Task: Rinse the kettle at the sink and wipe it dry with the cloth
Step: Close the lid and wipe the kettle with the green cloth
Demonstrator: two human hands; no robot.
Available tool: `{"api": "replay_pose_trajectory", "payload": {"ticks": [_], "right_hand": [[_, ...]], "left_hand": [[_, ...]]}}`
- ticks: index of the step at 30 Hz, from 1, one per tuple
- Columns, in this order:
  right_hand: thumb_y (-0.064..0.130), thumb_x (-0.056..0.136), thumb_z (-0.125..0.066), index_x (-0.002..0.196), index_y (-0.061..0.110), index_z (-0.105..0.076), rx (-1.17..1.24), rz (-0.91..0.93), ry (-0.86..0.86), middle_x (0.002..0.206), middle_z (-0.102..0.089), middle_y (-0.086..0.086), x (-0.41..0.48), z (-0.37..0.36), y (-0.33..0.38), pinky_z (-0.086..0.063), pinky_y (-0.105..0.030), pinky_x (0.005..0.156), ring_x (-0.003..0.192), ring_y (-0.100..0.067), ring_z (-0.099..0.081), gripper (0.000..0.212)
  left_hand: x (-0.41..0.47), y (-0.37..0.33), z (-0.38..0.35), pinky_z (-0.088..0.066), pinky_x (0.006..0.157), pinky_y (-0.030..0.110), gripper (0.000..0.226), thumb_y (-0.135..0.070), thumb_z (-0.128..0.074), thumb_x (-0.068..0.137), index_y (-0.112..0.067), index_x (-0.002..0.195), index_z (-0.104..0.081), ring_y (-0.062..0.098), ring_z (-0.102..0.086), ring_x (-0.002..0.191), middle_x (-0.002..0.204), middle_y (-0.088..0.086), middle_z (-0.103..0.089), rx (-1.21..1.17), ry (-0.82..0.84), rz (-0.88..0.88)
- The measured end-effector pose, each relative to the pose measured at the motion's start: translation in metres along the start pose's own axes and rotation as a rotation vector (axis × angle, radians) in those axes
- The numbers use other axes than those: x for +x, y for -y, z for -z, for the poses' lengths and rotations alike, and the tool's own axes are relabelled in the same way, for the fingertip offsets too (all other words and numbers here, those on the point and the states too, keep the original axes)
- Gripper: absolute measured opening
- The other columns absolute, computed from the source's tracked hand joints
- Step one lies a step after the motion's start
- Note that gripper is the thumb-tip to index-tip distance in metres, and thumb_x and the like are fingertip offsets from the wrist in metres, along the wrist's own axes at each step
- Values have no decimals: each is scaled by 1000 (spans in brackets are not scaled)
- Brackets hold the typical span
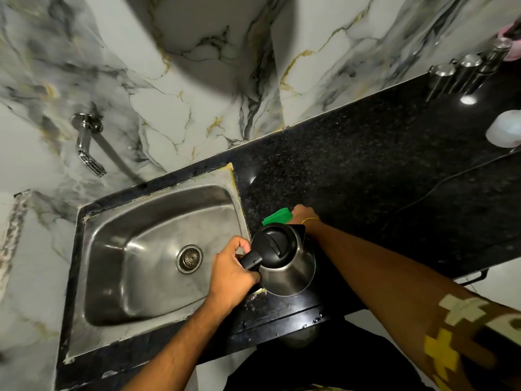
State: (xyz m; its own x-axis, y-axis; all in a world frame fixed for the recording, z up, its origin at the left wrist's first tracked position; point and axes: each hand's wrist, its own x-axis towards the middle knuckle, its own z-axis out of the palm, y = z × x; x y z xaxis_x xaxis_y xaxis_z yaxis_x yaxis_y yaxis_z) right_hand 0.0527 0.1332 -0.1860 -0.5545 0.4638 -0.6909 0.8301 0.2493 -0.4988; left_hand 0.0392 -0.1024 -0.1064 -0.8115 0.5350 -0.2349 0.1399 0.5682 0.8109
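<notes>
The steel kettle (287, 266), with its black lid shut, stands on the dark counter just right of the sink (158, 221). My left hand (231, 275) is wrapped around its black handle. Behind the kettle lies a green cloth (277, 216). My right hand (306, 218) rests on the cloth and grips it; the kettle hides the fingers' lower part. The chrome tap (88, 148) juts from the marble wall above the sink, and no water runs from it.
The black granite counter (380, 179) stretches right, with a thin cable (423, 196) across it. Three steel canisters (462, 74) stand at the back right, and a white object (506, 131) sits at the right edge. The sink drain (189, 258) is uncovered.
</notes>
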Motion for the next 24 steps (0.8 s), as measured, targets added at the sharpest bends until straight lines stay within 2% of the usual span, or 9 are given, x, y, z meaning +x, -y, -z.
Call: {"api": "replay_pose_trajectory", "payload": {"ticks": [4,6,8,12,15,18,19,21,24], "right_hand": [[42,88,-75,139,3,-57,98,3,17,144,-60,-22,2,-3,-8,-50,-42,107,132,-38,-60,66],[31,93,-72,135,4,-62,206,107,19,138,-65,-20,-1,3,-14,-49,-42,109,130,-37,-62,51],[17,95,-69,139,5,-57,356,160,-25,140,-63,-19,-6,12,-21,-44,-46,115,133,-36,-59,47],[16,93,-69,136,10,-55,489,210,-286,134,-66,-15,-21,31,-40,-47,-40,109,126,-31,-62,45],[12,89,-71,117,12,-64,700,251,-491,111,-73,-10,-43,30,-55,-54,-45,98,105,-27,-69,30],[10,88,-69,101,13,-61,876,334,-717,91,-69,-3,-68,13,-67,-57,-46,85,85,-17,-66,16],[10,89,-69,100,12,-60,874,385,-804,92,-67,-5,-77,4,-68,-56,-46,84,86,-19,-65,15],[13,90,-67,107,13,-58,795,500,-936,107,-61,-8,-92,-16,-70,-53,-43,94,100,-23,-63,20],[14,87,-63,107,11,-56,588,640,-977,130,-48,-6,-99,-46,-64,-47,-41,108,119,-24,-55,22]], "left_hand": [[7,3,6,-35,44,26,52,9,-69,50,-28,84,-54,13,-50,45,50,-2,-58,29,14,-30],[14,1,9,-35,44,24,52,7,-70,50,-30,82,-54,11,-51,46,50,-1,-61,56,23,-55],[22,-2,11,-38,47,27,49,7,-70,50,-28,82,-54,14,-53,48,55,11,-65,54,49,-69],[44,-8,5,-41,51,32,47,6,-69,49,-24,83,-54,16,-53,55,64,16,-64,49,70,-88],[62,-16,-2,-39,52,30,45,2,-64,45,-26,77,-52,12,-47,55,58,-6,-55,21,80,-127],[82,-24,-9,-36,51,28,44,0,-61,42,-29,74,-51,9,-44,52,59,-9,-52,17,68,-151],[88,-26,-11,-37,50,27,44,-1,-61,42,-29,74,-51,7,-44,51,59,-7,-53,29,59,-156],[96,-27,-16,-37,49,26,43,-2,-62,42,-28,75,-52,5,-44,50,60,-7,-55,43,54,-170],[108,-28,-24,-38,45,21,45,0,-63,43,-26,78,-53,-1,-45,48,60,-9,-56,38,62,-187]]}}
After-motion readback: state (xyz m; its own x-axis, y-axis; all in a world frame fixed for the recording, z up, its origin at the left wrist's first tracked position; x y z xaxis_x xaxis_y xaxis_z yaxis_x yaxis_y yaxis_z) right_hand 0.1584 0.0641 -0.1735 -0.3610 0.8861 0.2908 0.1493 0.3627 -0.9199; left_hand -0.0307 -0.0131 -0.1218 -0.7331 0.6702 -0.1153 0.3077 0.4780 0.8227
